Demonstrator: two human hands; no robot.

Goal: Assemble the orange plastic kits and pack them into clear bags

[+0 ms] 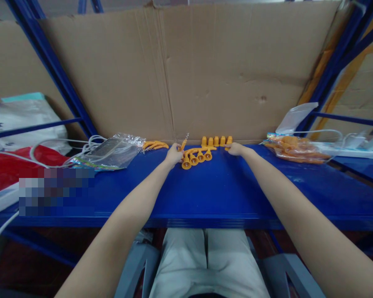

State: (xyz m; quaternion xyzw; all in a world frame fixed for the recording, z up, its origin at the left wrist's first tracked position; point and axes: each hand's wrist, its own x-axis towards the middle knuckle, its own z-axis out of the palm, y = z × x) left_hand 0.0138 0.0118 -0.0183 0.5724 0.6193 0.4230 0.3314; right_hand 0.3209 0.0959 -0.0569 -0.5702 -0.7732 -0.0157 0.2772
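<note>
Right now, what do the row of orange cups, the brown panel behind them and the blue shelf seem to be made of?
The orange cups look like plastic: smooth, evenly coloured. The brown panel appears to be cardboard, matt, with creases and a dent. The blue shelf is probably painted metal, given its even colour and faint sheen, though the look leaves that open.
</note>
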